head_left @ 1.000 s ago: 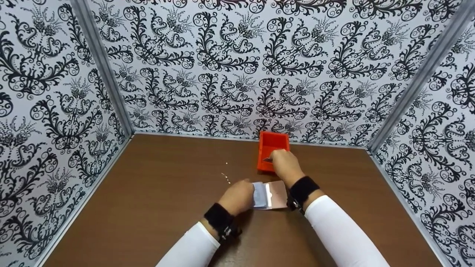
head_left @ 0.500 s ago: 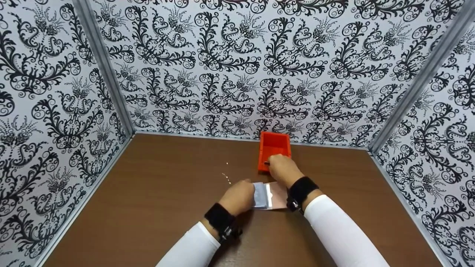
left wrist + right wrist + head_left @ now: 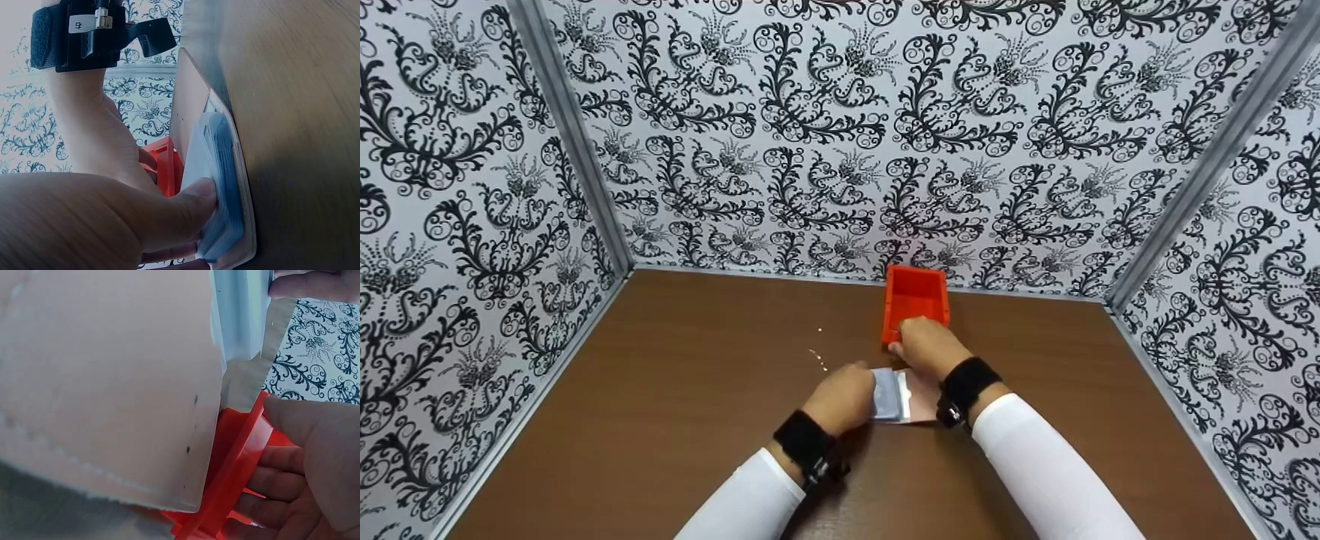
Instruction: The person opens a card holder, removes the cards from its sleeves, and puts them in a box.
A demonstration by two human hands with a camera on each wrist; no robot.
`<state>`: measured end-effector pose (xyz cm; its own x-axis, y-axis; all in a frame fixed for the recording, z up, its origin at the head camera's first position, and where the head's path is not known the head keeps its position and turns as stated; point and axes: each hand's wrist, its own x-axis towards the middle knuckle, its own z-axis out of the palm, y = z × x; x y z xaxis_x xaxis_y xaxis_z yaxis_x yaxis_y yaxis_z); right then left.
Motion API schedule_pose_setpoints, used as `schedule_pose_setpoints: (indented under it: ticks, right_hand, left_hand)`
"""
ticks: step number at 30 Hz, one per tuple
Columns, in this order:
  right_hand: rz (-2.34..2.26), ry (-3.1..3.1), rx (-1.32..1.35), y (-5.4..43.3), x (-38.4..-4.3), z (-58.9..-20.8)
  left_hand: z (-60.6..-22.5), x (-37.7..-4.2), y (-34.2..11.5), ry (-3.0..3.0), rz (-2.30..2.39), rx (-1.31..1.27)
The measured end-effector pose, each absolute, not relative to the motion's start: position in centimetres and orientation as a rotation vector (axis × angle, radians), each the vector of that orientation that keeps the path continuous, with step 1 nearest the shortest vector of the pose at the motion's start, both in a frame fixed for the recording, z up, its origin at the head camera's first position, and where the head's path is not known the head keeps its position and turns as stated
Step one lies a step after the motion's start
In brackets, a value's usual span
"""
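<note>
A card holder (image 3: 916, 394) with a pinkish-tan cover lies unfolded on the table. Its stack of translucent bluish plastic sleeves (image 3: 216, 185) stands up from the left half. My left hand (image 3: 840, 397) holds that half, thumb on top of the sleeves and fingers at the edge. Just beyond is a red plastic bin (image 3: 915, 289). My right hand (image 3: 931, 346) grips the bin's near wall: the thumb lies at the rim and the fingers (image 3: 275, 481) curl on the other side of it. The right wrist and forearm overlap part of the card holder.
Several tiny pale bits (image 3: 819, 360) are scattered on the brown table (image 3: 697, 375), left of the bin. Patterned walls (image 3: 825, 135) enclose the table at the back and both sides, with the bin close to the back one.
My right hand has drawn back a little, from over the bin to its near wall. A small dark thing seen at its fingertips earlier barely shows now. The left hand stays put.
</note>
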<state>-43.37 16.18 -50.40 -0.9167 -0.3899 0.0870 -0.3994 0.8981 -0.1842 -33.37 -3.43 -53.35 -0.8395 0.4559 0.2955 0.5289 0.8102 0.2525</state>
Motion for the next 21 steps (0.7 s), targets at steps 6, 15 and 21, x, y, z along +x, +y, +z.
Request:
schedule_pose_setpoints:
  ticks: [6,15,21]
  right_hand:
    - [0.364,-2.998,0.626,16.4,-43.1,-50.3]
    - [0.57,-2.947,0.59,16.7,-41.7,-49.1]
    - [0.805,-2.864,0.54,16.8,-40.2,-48.6]
  left_hand:
    - [-53.3,-33.4,-3.3,-2.797,-0.47,-0.751]
    - [-53.1,-33.4,-3.3,-2.827,-0.434,-0.738]
    - [-53.3,-33.4,-3.1,-2.844,-0.423,-0.729]
